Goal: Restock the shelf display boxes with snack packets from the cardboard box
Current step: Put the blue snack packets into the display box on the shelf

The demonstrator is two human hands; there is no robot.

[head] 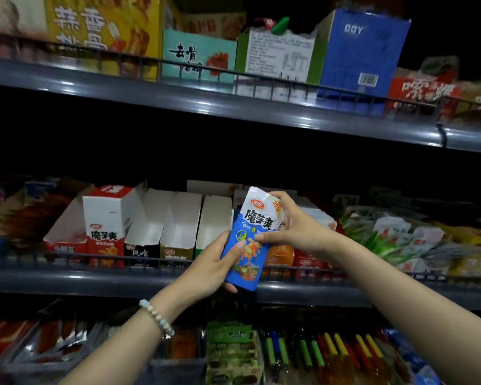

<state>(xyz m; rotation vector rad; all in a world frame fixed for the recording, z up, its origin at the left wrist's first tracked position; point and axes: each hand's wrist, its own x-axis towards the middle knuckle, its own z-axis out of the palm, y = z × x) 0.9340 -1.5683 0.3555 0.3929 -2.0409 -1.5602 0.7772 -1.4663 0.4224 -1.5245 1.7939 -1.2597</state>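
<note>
2 hands grip 1 blue-and-white snack packet (249,240) upright before the middle shelf (95,282), the left hand (215,266) clasping its lower half, the right hand (292,220) pinching its upper edge, above open display boxes (178,226).

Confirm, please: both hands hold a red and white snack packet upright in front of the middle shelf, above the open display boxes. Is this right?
Not quite. In the head view the left hand and right hand hold a blue and white snack packet, not red and white. It is upright before the middle shelf and its white open display boxes.
</note>
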